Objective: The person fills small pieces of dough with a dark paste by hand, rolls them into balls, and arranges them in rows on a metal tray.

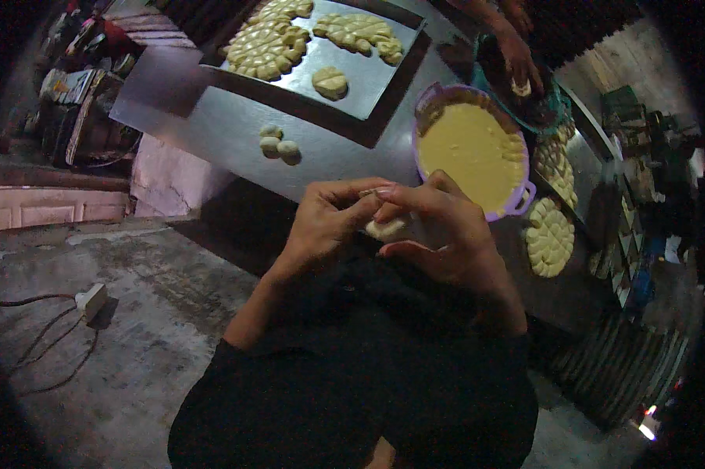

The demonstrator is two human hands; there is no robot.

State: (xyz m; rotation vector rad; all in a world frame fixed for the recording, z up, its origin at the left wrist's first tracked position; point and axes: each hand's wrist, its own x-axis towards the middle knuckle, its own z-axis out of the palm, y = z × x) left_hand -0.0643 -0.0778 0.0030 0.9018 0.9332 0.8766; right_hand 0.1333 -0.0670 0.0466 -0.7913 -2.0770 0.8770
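My left hand [325,223] and my right hand [454,238] are raised at the near side of the steel table, fingers pinched around a small pale piece of dough [383,228], which their fingertips partly hide. Beyond them on the table sit several small dough balls [270,145]. Just past my right hand stands a purple basin [521,202] of yellow liquid. A metal tray [352,86] at the back carries shaped dough clusters [262,47] and a single round piece [330,83].
Another person's hand [515,55] holds something pale over a teal container [555,109]. More shaped dough [550,234] lies at right, near stacked trays [618,367]. A power strip [91,301] with cords lies on the concrete floor at left.
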